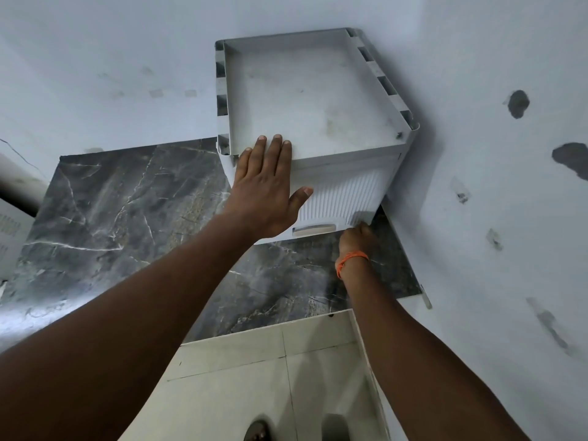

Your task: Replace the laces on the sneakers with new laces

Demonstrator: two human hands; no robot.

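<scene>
Left hand point(267, 183) flat, bracing storage box point(318, 100) top mid-frame; right hand point(356, 240) below it, at ribbed door point(346, 192) lower-right corner, grip unclear.

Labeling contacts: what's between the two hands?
Head view: the ribbed front panel and its beige handle, between left hand and right hand.

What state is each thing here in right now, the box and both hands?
White storage box: upright on the dark marble slab, top tray bare.
Ribbed front panel: looks shut.
Left hand: flat, fingers straight, on the box's top front edge.
Right hand: at the panel's lower right corner, grip hidden.
</scene>
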